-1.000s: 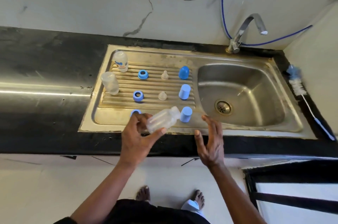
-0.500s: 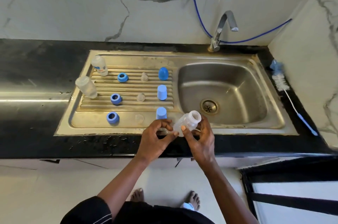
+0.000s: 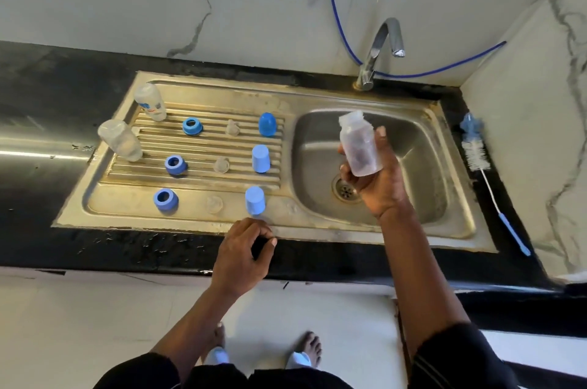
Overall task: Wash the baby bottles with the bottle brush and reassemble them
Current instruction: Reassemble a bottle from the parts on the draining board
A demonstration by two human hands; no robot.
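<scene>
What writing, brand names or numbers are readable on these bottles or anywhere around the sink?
No text is readable.
Upright bottle at back left of the drainboard: blue and red print, too blurred to read.
Held bottle in the right hand: no legible marks.

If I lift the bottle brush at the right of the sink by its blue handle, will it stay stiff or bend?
The bottle brush would probably flex a little: its white shaft looks long and very thin. The bristle head is its bulkiest part, so that far end may droop. It seems light, likely easy for one hand.
</scene>
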